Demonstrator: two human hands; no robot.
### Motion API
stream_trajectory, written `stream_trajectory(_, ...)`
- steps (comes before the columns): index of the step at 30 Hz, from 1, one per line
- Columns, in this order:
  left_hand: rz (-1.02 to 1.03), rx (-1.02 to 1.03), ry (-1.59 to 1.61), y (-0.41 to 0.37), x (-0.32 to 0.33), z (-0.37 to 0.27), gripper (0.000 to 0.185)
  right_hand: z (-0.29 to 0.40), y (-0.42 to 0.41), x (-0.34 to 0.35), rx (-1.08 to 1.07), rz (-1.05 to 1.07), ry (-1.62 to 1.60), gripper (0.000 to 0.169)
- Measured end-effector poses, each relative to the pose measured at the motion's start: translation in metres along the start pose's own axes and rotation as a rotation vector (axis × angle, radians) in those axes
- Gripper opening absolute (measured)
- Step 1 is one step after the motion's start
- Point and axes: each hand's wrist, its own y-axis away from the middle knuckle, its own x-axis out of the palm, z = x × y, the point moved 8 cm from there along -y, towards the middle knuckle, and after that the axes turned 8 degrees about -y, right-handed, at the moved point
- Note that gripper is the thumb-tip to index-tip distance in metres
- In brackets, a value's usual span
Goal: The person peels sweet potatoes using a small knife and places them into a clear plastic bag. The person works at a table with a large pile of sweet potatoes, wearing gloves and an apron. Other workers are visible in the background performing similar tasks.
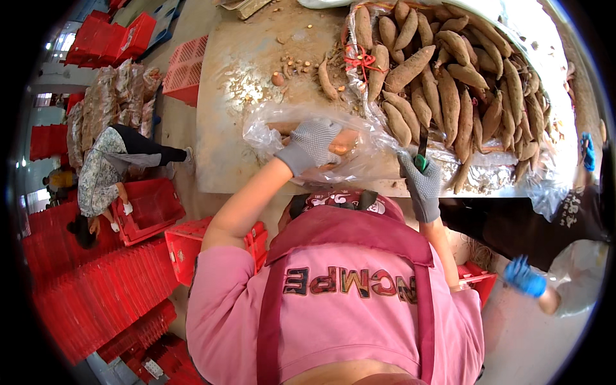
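Note:
My left hand [313, 142], in a grey dotted work glove, is curled over a sweet potato [345, 142] at a clear plastic bag [262, 122]. Whether the glove is inside the bag or on top of it is hard to tell. Part of another sweet potato [281, 127] shows left of the glove. My right hand [421, 185], gloved alike, is closed around a knife [421, 162] with a green handle and its dark blade pointing away from me. The bag's gathered right side reaches that hand. Just beyond the blade lies a large heap of sweet potatoes [447, 91].
The heap rests on an opened plastic sack [358, 89] tied with red string. Small root pieces [296, 65] and soil lie on the table [216, 159]. Red crates [185, 67] stand left. A person [103, 163] bends over a crate there; a blue-gloved co-worker's hand [524, 276] is at right.

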Motion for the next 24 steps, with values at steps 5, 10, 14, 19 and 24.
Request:
stream_trajectory(5,-0.119,0.080,0.313,0.014,-0.009,0.008,0.059,-0.011,0.002,-0.009,-0.022,0.002,0.002,0.022)
stream_trajectory(10,-0.270,0.130,0.249,0.023,-0.015,0.005,0.055,-0.037,0.003,-0.012,0.069,0.050,-0.011,0.028)
stream_trajectory(14,-0.327,0.142,0.096,0.022,-0.035,-0.006,0.045,-0.044,0.007,-0.009,0.051,0.210,0.029,0.029)
stream_trajectory(19,-0.477,0.015,0.558,0.012,-0.084,0.004,0.024,-0.055,0.004,-0.031,0.149,0.055,-0.023,0.030)
stream_trajectory(24,-0.551,0.032,0.706,-0.089,-0.096,0.001,0.027,-0.073,-0.003,-0.033,0.179,0.076,-0.122,0.026)
